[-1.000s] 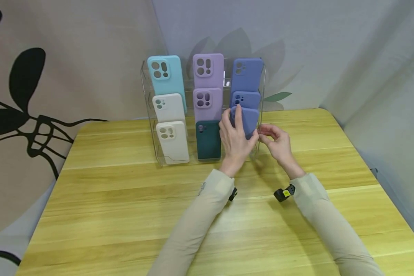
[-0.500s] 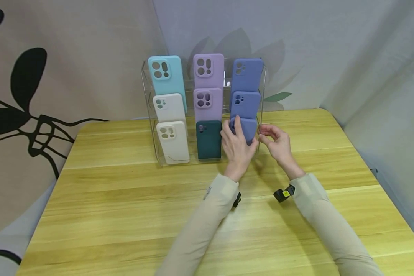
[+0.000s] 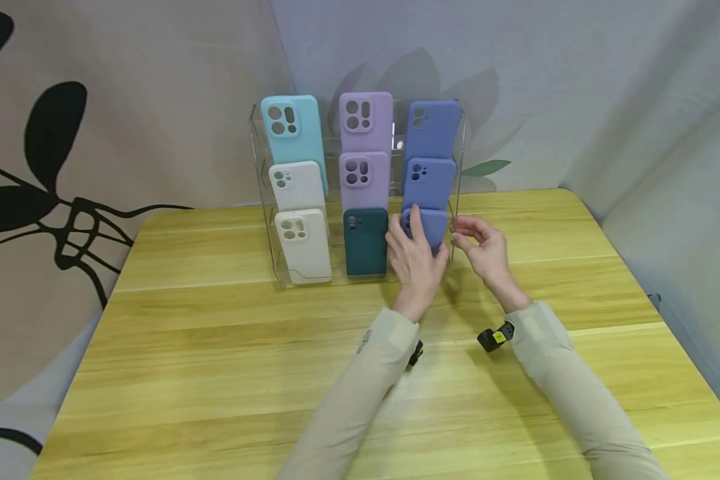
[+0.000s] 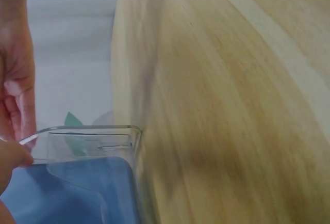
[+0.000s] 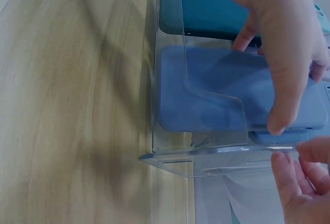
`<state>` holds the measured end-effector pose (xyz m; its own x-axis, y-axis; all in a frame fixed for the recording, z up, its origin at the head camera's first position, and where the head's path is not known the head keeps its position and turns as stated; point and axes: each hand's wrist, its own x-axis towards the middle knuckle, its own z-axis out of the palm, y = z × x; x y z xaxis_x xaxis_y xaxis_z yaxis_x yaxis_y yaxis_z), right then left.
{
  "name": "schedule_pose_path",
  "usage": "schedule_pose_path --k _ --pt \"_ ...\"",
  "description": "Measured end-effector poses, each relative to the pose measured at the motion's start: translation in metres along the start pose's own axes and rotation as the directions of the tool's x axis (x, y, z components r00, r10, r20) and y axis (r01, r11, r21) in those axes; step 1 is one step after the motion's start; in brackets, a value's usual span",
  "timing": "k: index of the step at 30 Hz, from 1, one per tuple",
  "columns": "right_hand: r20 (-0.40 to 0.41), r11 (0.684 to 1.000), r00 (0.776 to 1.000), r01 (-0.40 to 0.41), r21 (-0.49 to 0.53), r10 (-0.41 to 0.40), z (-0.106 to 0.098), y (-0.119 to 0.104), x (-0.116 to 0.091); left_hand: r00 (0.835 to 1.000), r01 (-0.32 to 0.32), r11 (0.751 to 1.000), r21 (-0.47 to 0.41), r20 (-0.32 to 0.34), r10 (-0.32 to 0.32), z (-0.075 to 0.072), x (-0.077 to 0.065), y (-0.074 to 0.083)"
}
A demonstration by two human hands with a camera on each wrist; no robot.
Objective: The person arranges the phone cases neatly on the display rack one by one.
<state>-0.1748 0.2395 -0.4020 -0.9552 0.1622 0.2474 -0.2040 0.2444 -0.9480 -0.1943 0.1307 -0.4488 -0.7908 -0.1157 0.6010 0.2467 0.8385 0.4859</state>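
Note:
A clear tiered rack (image 5: 167, 163) holds phone cases in three columns. In the right column's lowest tier stands a blue phone case (image 3: 435, 224), its foot behind the rack's clear front lip in the right wrist view. My left hand (image 3: 415, 270) grips this case across its width, thumb at its right edge and other fingers at its left and over its face. At the rack's right side, my right hand (image 3: 485, 252) pinches the clear side edge between thumb and fingertips. Two more blue cases, a middle one (image 3: 430, 181) and a top one (image 3: 435, 128), stand above.
Left of my left hand is a dark green case (image 3: 366, 247), below two lilac cases (image 3: 365, 180). The left column has a light blue case (image 3: 297, 140) above two white ones (image 3: 305, 250). The rack stands on a wooden table (image 3: 216, 373), before a curtain-like backdrop (image 3: 174, 100).
My left hand has moved down with the blue phone case, which now sits lower in the bottom tier, uncovering the middle case. My right hand has stayed at the rack's side.

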Motion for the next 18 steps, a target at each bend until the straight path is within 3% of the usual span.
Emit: schedule_pose_path --k 6,10,14,18 --pt "-0.004 0.999 1.0 0.002 -0.045 -0.002 0.0 -0.003 0.0 0.997 -0.005 1.0 0.022 0.074 0.004 -0.011 0.001 0.002" --pt "-0.007 0.996 1.0 -0.004 -0.087 0.003 0.001 -0.005 -0.002 0.991 -0.077 0.997 0.033 0.108 0.073 -0.025 0.002 -0.002" --pt "-0.022 0.993 1.0 0.005 -0.116 -0.007 -0.005 -0.001 -0.005 0.976 -0.204 0.978 -0.044 0.064 0.206 -0.043 0.007 -0.021" --pt "0.0 0.979 0.997 0.076 -0.188 -0.077 -0.017 0.009 -0.008 0.947 -0.315 0.94 -0.132 0.014 0.32 -0.071 0.017 -0.054"
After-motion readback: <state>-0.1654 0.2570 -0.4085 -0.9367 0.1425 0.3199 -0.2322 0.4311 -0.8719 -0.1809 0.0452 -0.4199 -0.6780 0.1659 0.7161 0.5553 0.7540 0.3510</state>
